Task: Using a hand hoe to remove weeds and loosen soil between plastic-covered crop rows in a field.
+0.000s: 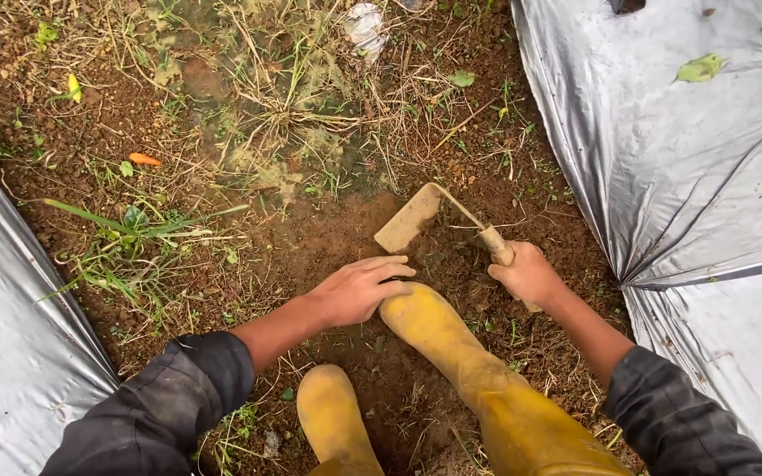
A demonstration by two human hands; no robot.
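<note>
A: Item under observation: small hand hoe [434, 220]. Flat blade caked in mud, thin bent metal neck, short wooden handle. The blade rests on bare brown soil [328, 238] just ahead of the yellow rubber boots [451, 344].

B: Grip?

A: Right hand [529, 275] is wrapped in a fist around the handle. Left hand [359, 291] lies flat, fingers together, palm down on the soil beside the toe of the forward boot; it holds nothing.

B: Handling estimate?

A: Judged light and rigid, blade-heavy. The handle looks mud-smeared, so likely slippery; best held well up the wood, clear of the blade's edge.

B: Surroundings?

A: Weeds and dry grass [134, 234] to the left, silver plastic mulch sheets [690, 159] on both sides of the furrow.
</note>
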